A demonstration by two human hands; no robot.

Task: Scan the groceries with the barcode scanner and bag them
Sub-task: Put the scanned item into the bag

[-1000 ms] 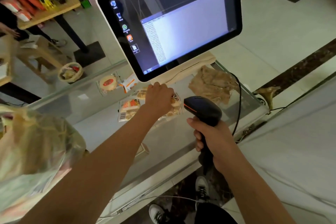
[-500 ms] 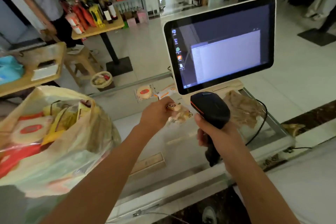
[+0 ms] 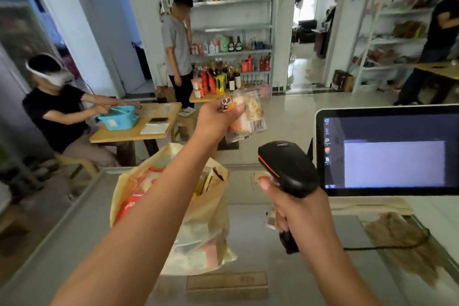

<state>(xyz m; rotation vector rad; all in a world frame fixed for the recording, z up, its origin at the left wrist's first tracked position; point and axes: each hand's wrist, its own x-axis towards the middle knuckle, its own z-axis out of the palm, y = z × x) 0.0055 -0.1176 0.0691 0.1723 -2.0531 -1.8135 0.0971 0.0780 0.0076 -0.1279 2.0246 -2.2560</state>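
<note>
The left hand is raised well above the worktop, its grip pinching a clear-wrapped snack packet by its left edge, long axis roughly upright, the barcode label at the packet's lower right corner. The right hand has its grip curled round the handle of the barcode scanner, whose head sits near and right of the packet, apart from it, tilted up toward that label. Judgement: scan pending; the open bag stands on the worktop beneath the left forearm, so the left hand is nearer for bagging.
</note>
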